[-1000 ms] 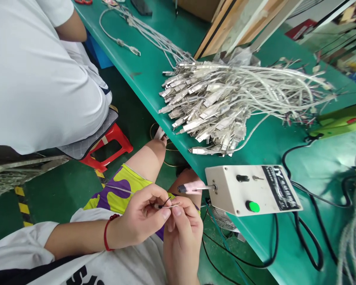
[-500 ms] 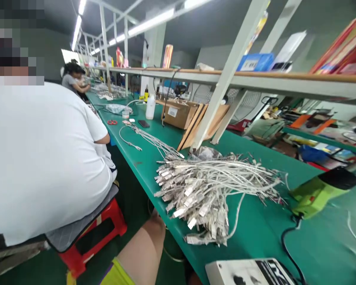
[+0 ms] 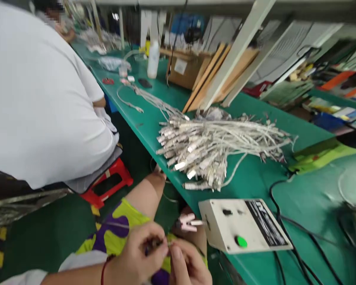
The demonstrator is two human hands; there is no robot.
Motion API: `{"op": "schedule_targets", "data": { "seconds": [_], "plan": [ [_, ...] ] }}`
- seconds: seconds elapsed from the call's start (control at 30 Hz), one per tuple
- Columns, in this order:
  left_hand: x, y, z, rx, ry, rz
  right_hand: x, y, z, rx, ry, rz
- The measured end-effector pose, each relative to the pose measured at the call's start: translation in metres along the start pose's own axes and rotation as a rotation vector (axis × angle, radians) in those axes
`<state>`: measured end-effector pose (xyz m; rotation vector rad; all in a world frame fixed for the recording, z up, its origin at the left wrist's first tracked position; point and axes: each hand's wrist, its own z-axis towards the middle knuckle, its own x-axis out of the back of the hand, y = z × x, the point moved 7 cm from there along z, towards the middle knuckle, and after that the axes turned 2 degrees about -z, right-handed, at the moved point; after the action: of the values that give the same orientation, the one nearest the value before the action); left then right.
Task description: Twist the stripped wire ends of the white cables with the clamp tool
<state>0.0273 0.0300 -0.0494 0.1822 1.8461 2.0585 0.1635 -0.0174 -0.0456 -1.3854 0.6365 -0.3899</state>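
Note:
My left hand [image 3: 141,251], with a red cord at the wrist, is closed in a pinch over my lap. Fingertip to fingertip with it, my right hand [image 3: 188,263] is pinched too. Something small, partly dark, shows between the fingers, too blurred to name. A thin greyish strand [image 3: 117,225] extends leftward from the left hand. Just right of the hands is a white box [image 3: 222,227] with a green button [image 3: 241,241] and a pink clip [image 3: 188,222] at its side. A large pile of white USB cables [image 3: 207,146] lies beyond it on the bench.
The green bench [image 3: 255,178] runs away to the far left under a shelf post [image 3: 240,51]. At its right lies a green heat gun [image 3: 317,156], with black cords [image 3: 296,253] nearby. A co-worker in a white shirt [image 3: 44,99] sits on a red stool [image 3: 112,184] at left.
The view has tilted downward. Both my hands, out of sight before, now show at the bottom, pinched together. More of the white box and its pink clip is visible.

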Motion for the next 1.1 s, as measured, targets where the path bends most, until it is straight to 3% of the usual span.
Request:
{"op": "schedule_targets", "data": {
  "seconds": [0.1, 0.27, 0.5, 0.73, 1.1],
  "plan": [
    [0.002, 0.010, -0.004, 0.000, 0.024, -0.044, 0.017, 0.002, -0.024, -0.139, -0.022, -0.001],
    [0.005, 0.014, 0.007, 0.001, 0.046, -0.102, 0.004, 0.008, -0.016, -0.303, -0.050, 0.090],
    [0.006, 0.011, 0.017, 0.002, 0.107, -0.103, 0.003, 0.012, 0.006, -0.329, 0.079, 0.182],
    [0.004, 0.004, 0.024, 0.050, 0.119, -0.157, 0.006, 0.015, 0.019, -0.392, 0.087, 0.261],
    [-0.002, -0.017, 0.018, 0.168, 0.067, -0.170, 0.003, 0.021, 0.018, -0.433, 0.073, 0.294]
  ]
}}
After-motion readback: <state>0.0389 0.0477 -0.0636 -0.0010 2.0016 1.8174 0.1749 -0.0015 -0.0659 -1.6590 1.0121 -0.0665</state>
